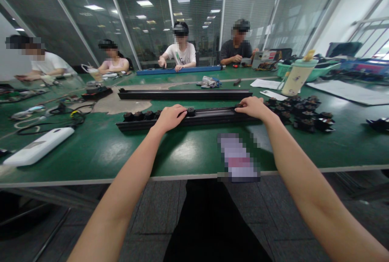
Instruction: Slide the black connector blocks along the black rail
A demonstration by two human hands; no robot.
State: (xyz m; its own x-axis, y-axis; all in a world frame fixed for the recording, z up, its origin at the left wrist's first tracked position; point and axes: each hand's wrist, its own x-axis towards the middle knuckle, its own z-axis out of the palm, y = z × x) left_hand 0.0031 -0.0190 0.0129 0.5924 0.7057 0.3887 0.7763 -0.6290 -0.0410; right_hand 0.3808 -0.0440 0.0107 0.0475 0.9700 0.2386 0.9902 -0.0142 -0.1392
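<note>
A long black channel rail (146,124) lies across the green table before me, with a row of small black modules (138,116) seated in its left part. My left hand (170,118) is closed over the rail's middle, its fingertips against one black module (191,111). Under that palm, part of the row is hidden. At the rail's right end, my right hand (253,107) pinches something small and dark, mostly covered by the fingers; it resembles the other modules. Between both hands, a bare stretch of the rail's inside shows. A second black rail (185,94) lies parallel behind it.
Loose black modules (304,112) are heaped right of my right hand. A phone (238,158) lies at the front edge, a white device (39,146) at left. Beyond stand a bottle (299,76), gloves (209,82) and a green basket (323,71). Several people sit across the table.
</note>
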